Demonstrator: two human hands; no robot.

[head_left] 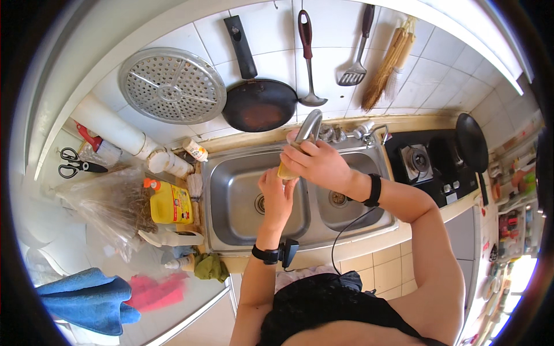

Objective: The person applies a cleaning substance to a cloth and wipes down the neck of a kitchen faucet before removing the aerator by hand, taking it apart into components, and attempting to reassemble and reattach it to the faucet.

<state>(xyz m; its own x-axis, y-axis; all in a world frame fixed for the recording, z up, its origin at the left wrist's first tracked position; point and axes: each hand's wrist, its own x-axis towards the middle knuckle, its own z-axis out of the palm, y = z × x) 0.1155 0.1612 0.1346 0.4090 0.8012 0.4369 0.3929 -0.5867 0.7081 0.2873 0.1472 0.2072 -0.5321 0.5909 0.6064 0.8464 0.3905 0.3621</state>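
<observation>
Both of my hands meet in front of the tap (315, 120), above the divider of the double steel sink (231, 199). A small yellow piece (286, 172) shows between them; most of it is covered by fingers, so its kind cannot be told. My right hand (318, 164) closes over it from above, close to the tap's curved spout. From below, my left hand (277, 195) pinches its lower end with bent fingers. Whether the right hand also touches the spout, I cannot tell. No running water can be made out.
Left of the sink stand a yellow jug with an orange cap (171, 202), a plastic bag (109, 202) and black scissors (78, 164). A frying pan (261, 106) and a perforated steamer plate (173, 86) hang on the tiles. To the right sits a black gas hob (438, 167).
</observation>
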